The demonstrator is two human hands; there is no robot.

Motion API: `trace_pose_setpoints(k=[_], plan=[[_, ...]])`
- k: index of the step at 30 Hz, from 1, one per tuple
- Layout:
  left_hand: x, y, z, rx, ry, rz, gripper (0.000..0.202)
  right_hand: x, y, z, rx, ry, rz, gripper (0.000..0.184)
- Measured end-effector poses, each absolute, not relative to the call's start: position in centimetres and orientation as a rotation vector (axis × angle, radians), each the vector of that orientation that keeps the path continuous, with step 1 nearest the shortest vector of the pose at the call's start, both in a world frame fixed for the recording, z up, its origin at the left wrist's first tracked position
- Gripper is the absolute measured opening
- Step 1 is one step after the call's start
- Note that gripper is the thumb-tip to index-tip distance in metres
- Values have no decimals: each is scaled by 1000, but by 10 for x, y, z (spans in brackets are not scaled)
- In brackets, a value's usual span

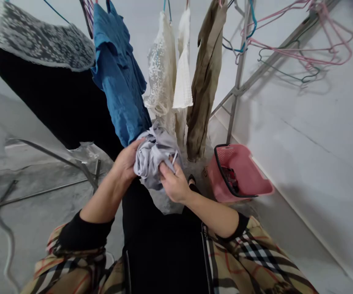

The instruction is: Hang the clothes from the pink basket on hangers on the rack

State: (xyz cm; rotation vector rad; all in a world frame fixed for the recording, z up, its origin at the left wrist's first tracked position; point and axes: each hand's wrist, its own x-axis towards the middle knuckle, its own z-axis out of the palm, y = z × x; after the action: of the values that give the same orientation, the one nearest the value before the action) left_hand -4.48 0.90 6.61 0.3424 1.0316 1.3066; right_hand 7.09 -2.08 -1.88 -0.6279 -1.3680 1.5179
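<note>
Both hands grip a crumpled light grey garment (153, 153) held in front of my body. My left hand (126, 161) clutches its left side with curled fingers. My right hand (173, 181) pinches the cloth from below on the right, fingers closed on a fold and a thin strap. The bundle hangs just below a blue shirt (119, 77) on the rack. My sleeves are black with plaid cuffs.
A metal drying rack (239, 77) carries hung clothes: a black garment (50, 94), a cream lace top (162, 69), a white top (183, 73), an olive garment (205, 77). Empty pink hangers (305, 53) hang at right. A pink basket (239, 173) sits on the floor by the white wall.
</note>
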Motion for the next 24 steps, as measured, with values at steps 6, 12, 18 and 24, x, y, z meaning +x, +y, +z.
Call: trace_pose_setpoints(k=[6,12,18,24], plan=[[-85,-3,87,808,1260,1378,20,138,8,0,-711,-1946,1475,39],[-74,-8,100,1085,1229,941,33,161,40,37,-809,-1754,1056,54],[-51,1,108,1141,1249,825,22,148,45,28,-678,-2038,1569,42],[-46,13,102,1633,1311,1018,13,170,50,38,-761,-1802,1456,37]])
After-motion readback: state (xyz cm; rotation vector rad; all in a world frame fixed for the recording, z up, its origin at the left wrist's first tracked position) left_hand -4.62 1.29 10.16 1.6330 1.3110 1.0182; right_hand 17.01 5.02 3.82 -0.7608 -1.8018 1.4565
